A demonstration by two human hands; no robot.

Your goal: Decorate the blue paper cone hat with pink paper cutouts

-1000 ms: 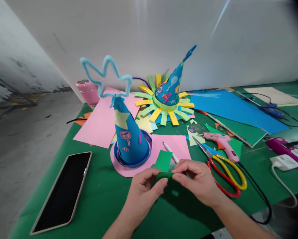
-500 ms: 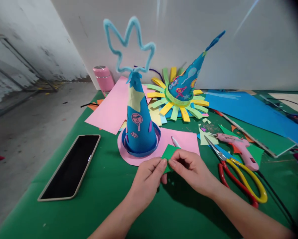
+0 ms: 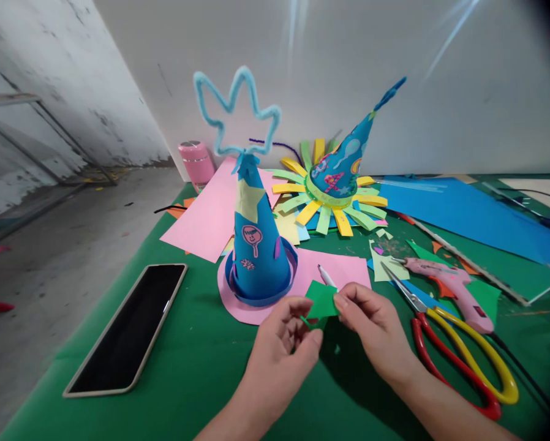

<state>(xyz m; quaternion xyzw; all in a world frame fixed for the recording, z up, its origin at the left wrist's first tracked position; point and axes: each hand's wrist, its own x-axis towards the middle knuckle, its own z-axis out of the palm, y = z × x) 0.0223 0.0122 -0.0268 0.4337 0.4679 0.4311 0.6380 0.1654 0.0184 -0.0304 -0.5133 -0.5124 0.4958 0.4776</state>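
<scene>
My right hand [image 3: 371, 318] pinches a small piece of green paper [image 3: 323, 300] between thumb and fingertips. My left hand [image 3: 286, 346] is close on its left, the thumb apart from loosely curled fingers. A thin green sliver [image 3: 306, 320] shows by the left fingertips; whether it is part of the paper I cannot tell. Just beyond the hands, a blue paper cone hat [image 3: 261, 257] stands upright on pink paper [image 3: 348, 264], topped by a light-blue pipe-cleaner star [image 3: 229, 104]. A white marker [image 3: 326, 275] lies behind the green paper.
Red-and-yellow-handled scissors [image 3: 440, 331] and a pink glue gun [image 3: 454, 285] lie on the right. A phone [image 3: 128, 331] rests on the left. Behind stand a second cone hat [image 3: 343, 162] with a strip brim and a pink bottle [image 3: 196, 164]. A blue sheet [image 3: 477, 214] lies at the back right.
My left thumb and fingers have come apart from the green paper, which my right hand keeps pinched. The view has tilted up a little, so things sit lower.
</scene>
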